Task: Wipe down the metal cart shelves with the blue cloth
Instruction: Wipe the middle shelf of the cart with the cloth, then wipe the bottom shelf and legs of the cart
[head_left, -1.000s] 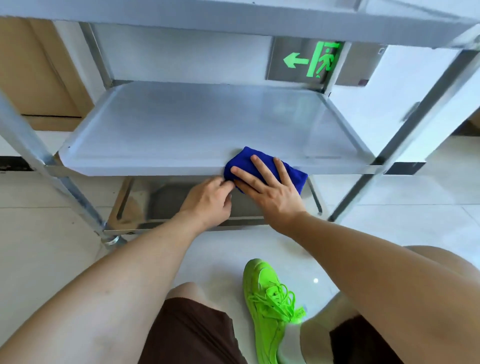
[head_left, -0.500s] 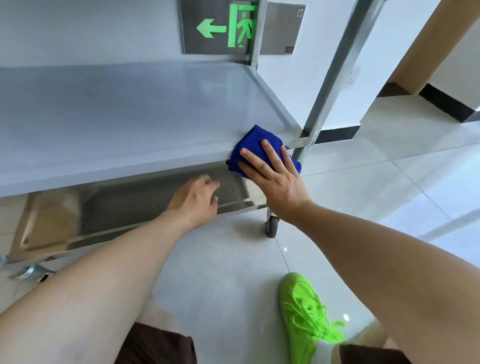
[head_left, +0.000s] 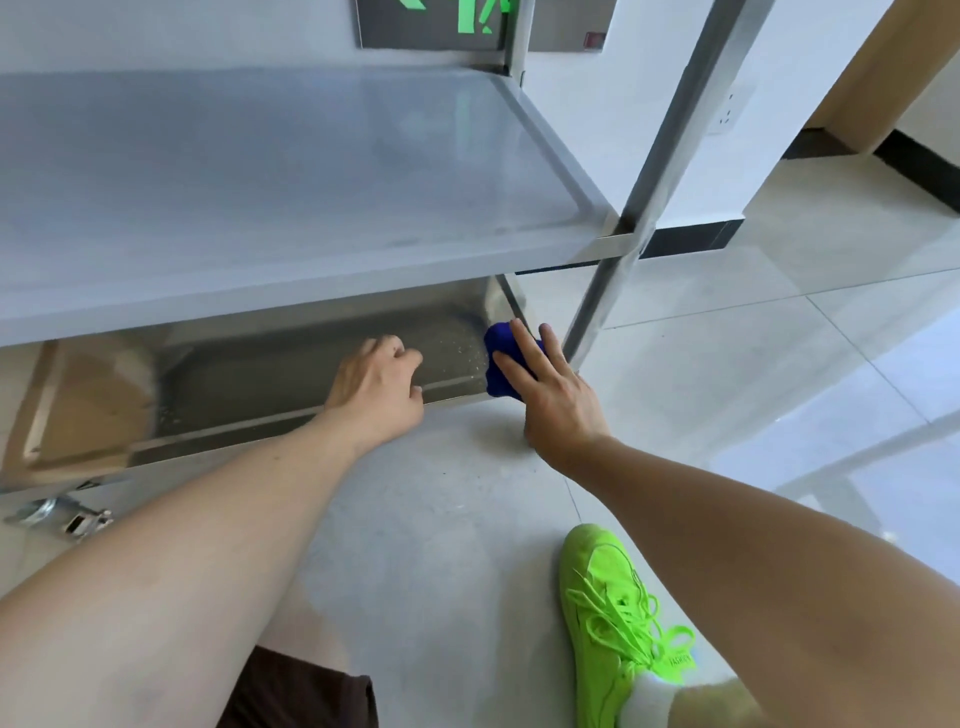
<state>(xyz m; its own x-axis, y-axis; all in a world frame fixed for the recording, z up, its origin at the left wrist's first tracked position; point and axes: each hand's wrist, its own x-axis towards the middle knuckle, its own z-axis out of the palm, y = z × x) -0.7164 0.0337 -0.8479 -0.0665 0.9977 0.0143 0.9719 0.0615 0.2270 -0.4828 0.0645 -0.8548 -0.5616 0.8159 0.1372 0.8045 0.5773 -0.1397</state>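
While right hand (head_left: 558, 400) presses blue cloth (head_left: 501, 364) at bottom shelf (head_left: 291, 364) corner
Fingers spread flat; left hand (head_left: 376, 389) fingers curl on its front rim.

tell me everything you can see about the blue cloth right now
The blue cloth is a deep royal blue, soft-looking fabric, bunched into a rumpled wad rather than spread flat. It sits at the right end of the bottom shelf of the metal cart, at its front edge, below the middle shelf. The right hand lies over it with straight, spread fingers, hiding much of it. The left hand is apart from it.
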